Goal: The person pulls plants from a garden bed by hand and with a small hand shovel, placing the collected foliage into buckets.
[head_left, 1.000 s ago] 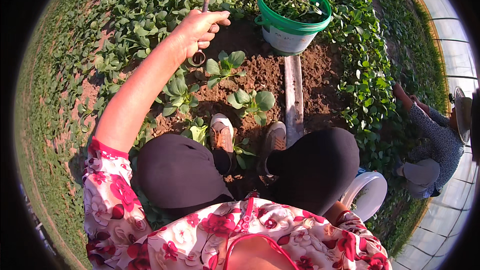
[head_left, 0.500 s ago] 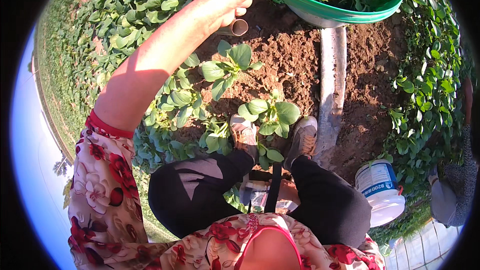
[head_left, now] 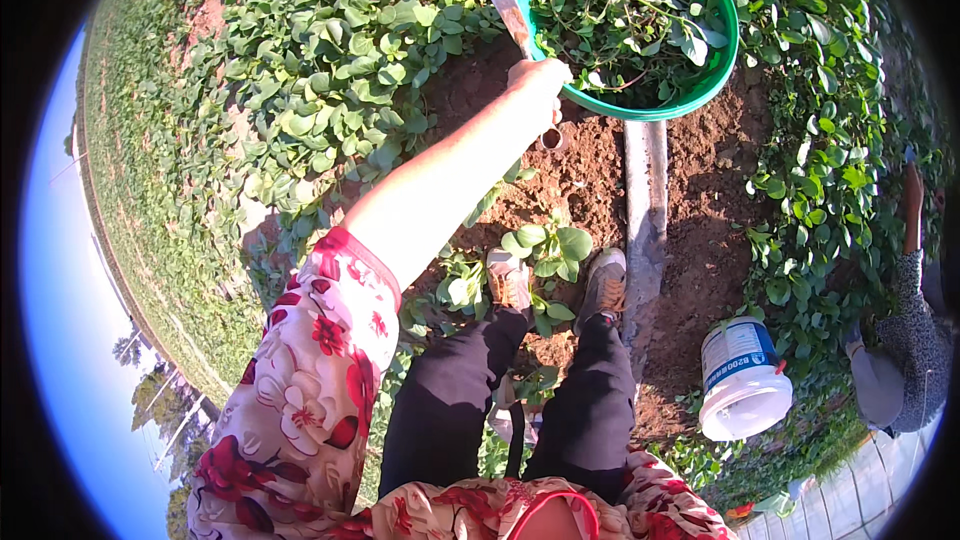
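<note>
My left hand [head_left: 540, 88] is closed around a small hand spade. The spade's flat, soil-stained blade [head_left: 509, 15] points away from me, and its hollow round handle end [head_left: 551, 138] shows below my fingers. My knuckles lie against the near left rim of a green bucket [head_left: 728, 60]; I cannot tell whether the fingers also grip it. Pulled green plants [head_left: 630, 30] with stems and leaves fill the bucket. My right hand is out of view.
A pale flat hose [head_left: 645, 200] runs along brown soil beside my shoes [head_left: 605, 285]. Leafy plants [head_left: 340, 60] grow on both sides, one [head_left: 550, 245] between my feet. A white bucket [head_left: 745, 380] lies tipped at right. Another person [head_left: 905, 340] crouches at the far right.
The green bucket has shifted left and more of its inside shows. My left hand appears lower and farther right, and the spade's blade is now visible. My view has moved too.
</note>
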`<action>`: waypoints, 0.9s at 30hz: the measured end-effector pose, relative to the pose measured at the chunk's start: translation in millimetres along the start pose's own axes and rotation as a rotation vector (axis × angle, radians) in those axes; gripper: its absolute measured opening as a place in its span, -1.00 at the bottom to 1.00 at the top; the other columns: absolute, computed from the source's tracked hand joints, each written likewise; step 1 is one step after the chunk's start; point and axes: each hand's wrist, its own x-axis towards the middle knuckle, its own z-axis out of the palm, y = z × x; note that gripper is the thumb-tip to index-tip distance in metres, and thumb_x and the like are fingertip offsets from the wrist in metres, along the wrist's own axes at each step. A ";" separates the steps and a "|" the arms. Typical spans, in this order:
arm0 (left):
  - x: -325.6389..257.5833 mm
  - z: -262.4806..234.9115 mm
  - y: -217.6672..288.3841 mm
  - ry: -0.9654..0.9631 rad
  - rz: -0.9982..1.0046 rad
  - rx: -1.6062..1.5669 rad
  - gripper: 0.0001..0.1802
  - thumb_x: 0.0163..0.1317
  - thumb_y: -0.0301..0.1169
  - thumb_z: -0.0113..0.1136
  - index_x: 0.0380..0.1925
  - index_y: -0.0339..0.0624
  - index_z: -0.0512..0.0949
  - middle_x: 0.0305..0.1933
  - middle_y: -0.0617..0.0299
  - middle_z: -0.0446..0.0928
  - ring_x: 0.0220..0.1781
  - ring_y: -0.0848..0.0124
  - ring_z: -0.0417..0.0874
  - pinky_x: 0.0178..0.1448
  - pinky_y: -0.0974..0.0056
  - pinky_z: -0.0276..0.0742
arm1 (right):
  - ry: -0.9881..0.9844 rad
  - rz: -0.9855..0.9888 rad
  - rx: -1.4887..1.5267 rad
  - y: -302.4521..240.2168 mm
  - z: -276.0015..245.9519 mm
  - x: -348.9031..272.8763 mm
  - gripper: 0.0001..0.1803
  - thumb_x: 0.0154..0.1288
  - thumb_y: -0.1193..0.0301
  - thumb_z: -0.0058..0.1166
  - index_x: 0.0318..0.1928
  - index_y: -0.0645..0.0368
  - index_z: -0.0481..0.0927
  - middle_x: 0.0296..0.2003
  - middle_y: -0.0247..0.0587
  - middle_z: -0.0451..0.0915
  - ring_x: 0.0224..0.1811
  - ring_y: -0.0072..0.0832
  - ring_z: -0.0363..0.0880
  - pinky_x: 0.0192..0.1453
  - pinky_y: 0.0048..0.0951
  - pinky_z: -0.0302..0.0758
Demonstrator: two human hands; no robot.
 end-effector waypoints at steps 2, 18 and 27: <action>6.2 3.8 -4.9 0.031 -0.005 0.000 -0.91 0.01 -0.52 0.12 -0.48 -0.29 0.43 -0.69 0.22 0.30 -0.76 0.43 0.29 -0.72 0.24 0.24 | -0.028 0.039 -0.001 4.9 -0.7 -64.4 -0.40 0.06 0.29 0.25 0.15 0.14 0.45 -0.15 -0.09 0.62 -0.10 -0.30 0.60 0.08 -0.20 0.45; 57.7 35.4 -25.6 0.238 -0.022 -0.006 -0.80 0.15 -0.46 0.08 -0.21 -0.26 0.46 -0.32 0.08 0.54 -0.45 0.28 0.53 -0.64 0.20 0.34 | -0.077 0.056 -0.114 -81.5 -63.0 -185.2 -0.40 0.03 0.30 0.26 0.13 0.14 0.44 -0.17 -0.09 0.62 -0.12 -0.28 0.61 0.04 -0.18 0.46; 32.3 42.0 -28.7 0.215 -0.039 -0.042 -0.85 0.09 -0.51 0.06 -0.30 -0.29 0.42 -0.44 0.12 0.47 -0.55 0.34 0.45 -0.62 0.23 0.27 | -0.025 -0.006 -0.132 -170.3 -130.5 -108.4 -0.39 0.01 0.30 0.26 0.12 0.14 0.44 -0.18 -0.09 0.62 -0.13 -0.27 0.61 0.02 -0.17 0.46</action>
